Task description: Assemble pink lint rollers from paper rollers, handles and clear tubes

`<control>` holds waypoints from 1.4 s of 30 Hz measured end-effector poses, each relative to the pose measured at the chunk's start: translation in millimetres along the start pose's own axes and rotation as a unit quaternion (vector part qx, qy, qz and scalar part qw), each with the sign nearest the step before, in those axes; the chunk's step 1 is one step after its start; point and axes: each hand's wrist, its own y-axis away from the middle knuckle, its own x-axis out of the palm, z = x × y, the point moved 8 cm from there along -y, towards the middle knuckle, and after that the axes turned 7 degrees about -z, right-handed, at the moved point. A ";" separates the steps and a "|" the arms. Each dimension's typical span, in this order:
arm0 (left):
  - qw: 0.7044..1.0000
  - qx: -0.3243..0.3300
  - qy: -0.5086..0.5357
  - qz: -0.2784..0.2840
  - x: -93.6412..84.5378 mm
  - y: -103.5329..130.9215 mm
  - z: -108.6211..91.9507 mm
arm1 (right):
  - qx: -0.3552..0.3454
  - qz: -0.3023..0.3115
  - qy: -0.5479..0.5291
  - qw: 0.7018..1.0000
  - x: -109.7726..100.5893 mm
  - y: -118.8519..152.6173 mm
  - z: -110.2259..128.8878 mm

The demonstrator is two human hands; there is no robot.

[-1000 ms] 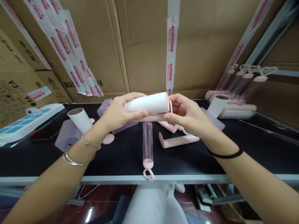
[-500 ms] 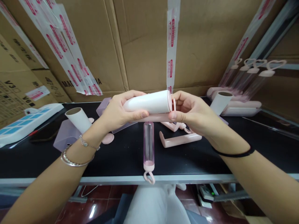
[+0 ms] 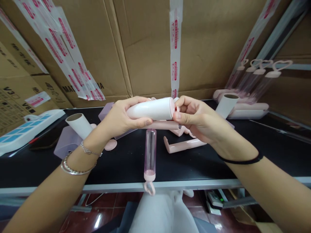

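Nearest, a clear pink plastic tube cover with a heart-shaped loop (image 3: pixel 150 155) is lying at 6 o'clock on the black worktable (image 3: pixel 121 165), its loop hanging over the table's front edge. Just above it, both hands are holding a white cylindrical lint roll (image 3: pixel 150 109) level over the table. The left hand (image 3: pixel 121 117) is wrapping closed fingers around the roll's left half, hiding that end. The right hand (image 3: pixel 194 117) is pinching, fingers curled, at the roll's right end, where a pale pink plastic handle (image 3: pixel 160 125) is running beneath the roll; the joint is hard to make out behind the fingertips. At 4 o'clock a second pink handle (image 3: pixel 184 145) is lying loose. At 9 o'clock a bare white roll (image 3: pixel 77 124) is leaning on a lilac tray (image 3: pixel 63 144). Farthest, brown cardboard cartons (image 3: pixel 145 48) are standing behind, cut off above.
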 end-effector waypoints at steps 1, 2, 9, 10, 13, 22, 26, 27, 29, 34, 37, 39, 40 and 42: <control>1.000 -0.001 -0.007 0.000 0.1 -0.4 0.4 | -0.006 0.001 -0.003 1.000 1.2 0.1 0.9; 1.000 -0.003 -0.014 0.001 0.4 -0.8 0.8 | -0.016 0.001 -0.009 1.000 2.3 0.2 2.6; 0.982 -0.043 -0.091 0.162 29.0 9.4 6.9 | -0.055 0.038 0.010 0.998 10.8 1.5 6.2; 0.977 -0.052 -0.091 0.184 34.1 12.7 7.8 | -0.055 0.049 0.032 0.997 13.0 2.5 4.8; 0.975 -0.056 -0.057 0.207 47.0 20.3 6.6 | -0.095 0.047 0.119 0.987 14.9 6.0 6.6; 0.985 -0.042 0.078 0.148 80.1 34.0 16.2 | -0.047 0.067 0.332 0.940 -7.4 2.4 -2.3; 0.988 -0.016 0.085 0.126 80.6 36.9 14.2 | 0.018 0.087 0.433 0.897 -19.6 1.7 -13.7; 0.990 -0.012 0.090 0.112 78.5 36.6 13.2 | 0.011 0.098 0.445 0.890 -18.0 1.6 -14.0; 0.991 -0.019 0.116 0.064 71.0 34.5 12.4 | -0.026 0.099 0.453 0.885 -12.6 1.1 -10.2; 0.991 -0.014 0.130 -0.014 58.8 29.6 3.9 | -0.108 0.045 0.410 0.905 5.2 4.8 2.5; 0.993 0.002 0.117 -0.030 57.9 29.3 -5.1 | -0.084 -0.051 0.310 0.946 2.8 4.7 1.1; 0.991 -0.003 0.135 -0.022 61.3 30.4 -8.4 | -0.054 -0.099 0.212 0.971 0.3 3.1 -5.7; 0.989 -0.005 0.144 -0.016 63.3 31.1 -9.6 | -0.047 -0.113 0.164 0.979 0.0 1.8 -9.0; 0.989 -0.011 0.148 -0.012 65.9 31.6 -10.3 | -0.044 -0.129 0.090 0.987 -0.1 -0.9 -13.2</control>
